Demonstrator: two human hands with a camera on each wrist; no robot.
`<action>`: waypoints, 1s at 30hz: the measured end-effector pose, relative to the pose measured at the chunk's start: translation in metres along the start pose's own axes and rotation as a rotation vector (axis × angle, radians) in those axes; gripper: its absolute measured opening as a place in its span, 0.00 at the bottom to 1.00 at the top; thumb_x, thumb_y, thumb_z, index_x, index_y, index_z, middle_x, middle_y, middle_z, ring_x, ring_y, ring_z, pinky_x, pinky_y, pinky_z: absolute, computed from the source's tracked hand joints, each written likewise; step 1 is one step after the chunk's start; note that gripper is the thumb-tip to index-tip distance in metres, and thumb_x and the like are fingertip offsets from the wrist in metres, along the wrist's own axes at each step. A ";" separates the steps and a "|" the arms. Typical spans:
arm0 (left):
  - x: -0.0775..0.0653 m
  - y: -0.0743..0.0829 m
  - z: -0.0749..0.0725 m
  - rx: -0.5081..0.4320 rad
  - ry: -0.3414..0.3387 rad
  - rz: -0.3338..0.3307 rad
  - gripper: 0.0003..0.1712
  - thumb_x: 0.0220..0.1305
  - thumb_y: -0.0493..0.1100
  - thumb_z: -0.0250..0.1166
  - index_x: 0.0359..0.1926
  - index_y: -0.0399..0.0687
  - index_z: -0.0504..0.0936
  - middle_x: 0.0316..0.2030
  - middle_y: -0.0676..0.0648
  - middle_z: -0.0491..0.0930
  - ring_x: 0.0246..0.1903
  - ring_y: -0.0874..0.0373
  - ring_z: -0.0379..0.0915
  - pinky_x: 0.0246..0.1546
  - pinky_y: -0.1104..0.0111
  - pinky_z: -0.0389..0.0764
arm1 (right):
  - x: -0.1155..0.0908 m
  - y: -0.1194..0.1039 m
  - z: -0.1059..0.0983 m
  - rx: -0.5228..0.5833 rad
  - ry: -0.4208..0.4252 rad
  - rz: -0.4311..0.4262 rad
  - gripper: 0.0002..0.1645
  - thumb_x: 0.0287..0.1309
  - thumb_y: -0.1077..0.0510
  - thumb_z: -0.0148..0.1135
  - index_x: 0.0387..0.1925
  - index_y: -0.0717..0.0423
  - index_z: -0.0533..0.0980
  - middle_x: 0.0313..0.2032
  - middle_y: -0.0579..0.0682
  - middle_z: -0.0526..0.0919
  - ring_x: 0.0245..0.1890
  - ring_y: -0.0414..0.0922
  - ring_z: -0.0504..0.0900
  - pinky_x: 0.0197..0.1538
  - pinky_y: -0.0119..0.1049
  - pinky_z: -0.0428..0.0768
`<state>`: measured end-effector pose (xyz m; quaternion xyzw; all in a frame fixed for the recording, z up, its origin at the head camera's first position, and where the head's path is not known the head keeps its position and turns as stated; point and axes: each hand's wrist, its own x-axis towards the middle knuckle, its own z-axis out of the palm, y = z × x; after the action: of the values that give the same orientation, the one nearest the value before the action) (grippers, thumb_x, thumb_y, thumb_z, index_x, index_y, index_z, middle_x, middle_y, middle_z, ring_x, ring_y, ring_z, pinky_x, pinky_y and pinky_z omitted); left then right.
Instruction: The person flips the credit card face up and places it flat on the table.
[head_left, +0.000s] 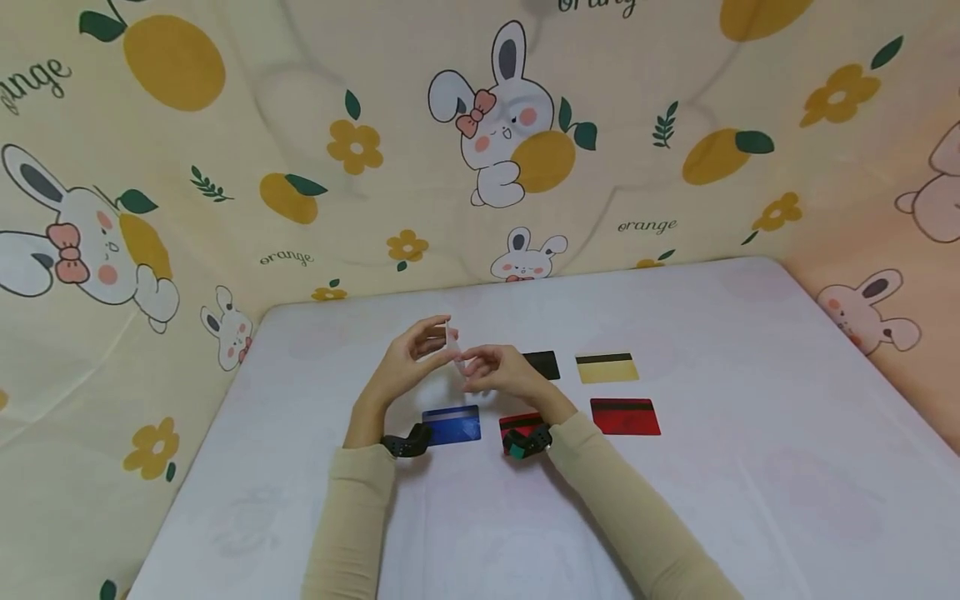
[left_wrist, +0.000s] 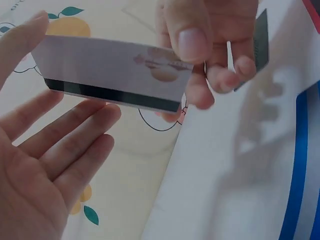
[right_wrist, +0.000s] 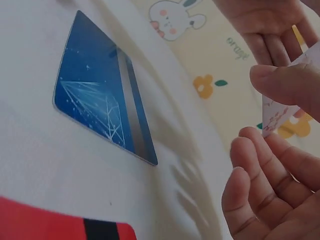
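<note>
Above the table, both hands hold a white card (left_wrist: 115, 70) with a dark magnetic stripe, tilted in the air. My left hand (head_left: 405, 362) has its thumb and forefinger at opposite edges of one end; the left wrist view shows its other fingers (left_wrist: 82, 137) spread below. At the other end my right hand (head_left: 502, 372) pinches the card between thumb (right_wrist: 285, 87) and fingers. A pinkish print shows on the card's face in the right wrist view. Under the hands lies a blue card (head_left: 453, 427) with a silvery stripe.
Near my right forearm lie a partly hidden red card (head_left: 513, 423) and a partly hidden black card (head_left: 546, 364). Farther right are a gold card (head_left: 609, 371) and another red card (head_left: 626, 419). A patterned cloth (head_left: 420, 167) hangs behind the white table (head_left: 750, 400).
</note>
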<state>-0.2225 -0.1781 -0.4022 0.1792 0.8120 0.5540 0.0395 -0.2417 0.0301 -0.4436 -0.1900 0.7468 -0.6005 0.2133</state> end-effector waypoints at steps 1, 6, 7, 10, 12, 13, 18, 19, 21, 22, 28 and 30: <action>0.000 0.001 -0.001 0.009 -0.003 -0.001 0.32 0.62 0.40 0.66 0.67 0.50 0.67 0.59 0.35 0.76 0.61 0.41 0.73 0.62 0.50 0.72 | 0.000 -0.001 -0.001 -0.007 0.001 0.002 0.31 0.49 0.65 0.70 0.58 0.62 0.73 0.40 0.59 0.84 0.31 0.33 0.80 0.38 0.27 0.77; 0.002 0.002 -0.004 0.060 -0.009 0.007 0.32 0.61 0.41 0.66 0.66 0.49 0.68 0.58 0.35 0.76 0.60 0.41 0.74 0.63 0.48 0.71 | -0.001 -0.003 -0.006 -0.039 0.007 0.016 0.32 0.49 0.64 0.70 0.58 0.63 0.73 0.37 0.53 0.83 0.30 0.35 0.79 0.37 0.29 0.77; 0.002 0.001 -0.005 0.067 -0.009 0.008 0.32 0.61 0.41 0.66 0.66 0.49 0.69 0.58 0.35 0.76 0.60 0.41 0.75 0.63 0.48 0.71 | -0.001 -0.003 -0.007 -0.042 0.007 0.016 0.32 0.49 0.64 0.71 0.57 0.63 0.72 0.37 0.54 0.83 0.30 0.35 0.79 0.37 0.29 0.77; 0.002 -0.001 -0.007 0.094 -0.006 0.004 0.32 0.61 0.42 0.67 0.65 0.48 0.69 0.57 0.36 0.77 0.59 0.42 0.76 0.63 0.51 0.72 | 0.000 -0.003 -0.009 -0.043 0.011 0.024 0.32 0.48 0.64 0.71 0.57 0.64 0.73 0.36 0.53 0.84 0.28 0.35 0.79 0.36 0.30 0.77; 0.002 -0.002 -0.008 0.115 -0.002 0.002 0.32 0.61 0.43 0.67 0.65 0.48 0.69 0.56 0.36 0.78 0.58 0.43 0.77 0.62 0.53 0.73 | 0.000 -0.003 -0.011 -0.038 0.015 0.034 0.32 0.48 0.65 0.71 0.57 0.64 0.73 0.34 0.51 0.84 0.28 0.35 0.79 0.35 0.30 0.77; 0.001 -0.003 -0.008 0.124 -0.002 0.000 0.32 0.60 0.43 0.68 0.65 0.47 0.69 0.56 0.36 0.79 0.57 0.43 0.77 0.62 0.53 0.73 | 0.000 -0.003 -0.012 -0.039 0.016 0.036 0.32 0.47 0.66 0.71 0.57 0.64 0.73 0.33 0.49 0.83 0.27 0.35 0.79 0.35 0.29 0.77; 0.000 -0.007 -0.011 0.159 0.001 -0.005 0.33 0.60 0.45 0.68 0.65 0.47 0.70 0.54 0.37 0.80 0.56 0.44 0.78 0.62 0.54 0.74 | 0.001 -0.002 -0.014 -0.041 0.012 0.038 0.33 0.45 0.68 0.71 0.56 0.66 0.72 0.30 0.46 0.82 0.27 0.36 0.78 0.35 0.27 0.76; -0.001 -0.008 -0.012 0.162 0.001 -0.006 0.32 0.60 0.45 0.68 0.65 0.47 0.70 0.54 0.37 0.80 0.56 0.43 0.78 0.61 0.53 0.74 | 0.001 -0.002 -0.015 -0.042 0.010 0.038 0.33 0.45 0.68 0.71 0.56 0.67 0.72 0.30 0.46 0.81 0.27 0.36 0.77 0.35 0.27 0.76; -0.001 -0.009 -0.012 0.173 0.001 -0.004 0.33 0.60 0.44 0.68 0.65 0.47 0.70 0.53 0.37 0.80 0.55 0.43 0.78 0.61 0.53 0.74 | 0.001 -0.002 -0.015 -0.042 0.012 0.044 0.33 0.45 0.68 0.71 0.56 0.67 0.72 0.29 0.46 0.81 0.27 0.36 0.77 0.35 0.26 0.76; -0.001 -0.010 -0.013 0.177 0.000 -0.003 0.33 0.60 0.44 0.68 0.65 0.47 0.70 0.53 0.37 0.80 0.54 0.43 0.78 0.61 0.53 0.75 | 0.001 -0.002 -0.016 -0.043 0.014 0.051 0.33 0.45 0.69 0.71 0.55 0.67 0.72 0.29 0.45 0.81 0.27 0.36 0.77 0.35 0.27 0.76; -0.002 -0.014 -0.015 0.198 -0.006 -0.002 0.33 0.59 0.43 0.69 0.65 0.44 0.70 0.48 0.36 0.82 0.49 0.45 0.80 0.58 0.51 0.76 | 0.001 0.000 -0.018 -0.088 0.017 0.076 0.33 0.45 0.67 0.71 0.56 0.64 0.72 0.29 0.46 0.81 0.29 0.38 0.75 0.35 0.28 0.74; -0.003 -0.015 -0.015 0.203 -0.007 -0.007 0.33 0.58 0.43 0.69 0.65 0.44 0.70 0.47 0.36 0.83 0.48 0.45 0.80 0.57 0.51 0.76 | 0.001 0.001 -0.019 -0.109 0.016 0.080 0.33 0.45 0.66 0.71 0.56 0.64 0.71 0.28 0.46 0.80 0.29 0.38 0.74 0.36 0.28 0.73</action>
<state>-0.2274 -0.1972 -0.4107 0.1814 0.8645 0.4680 0.0259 -0.2533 0.0451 -0.4409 -0.1664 0.7871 -0.5516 0.2203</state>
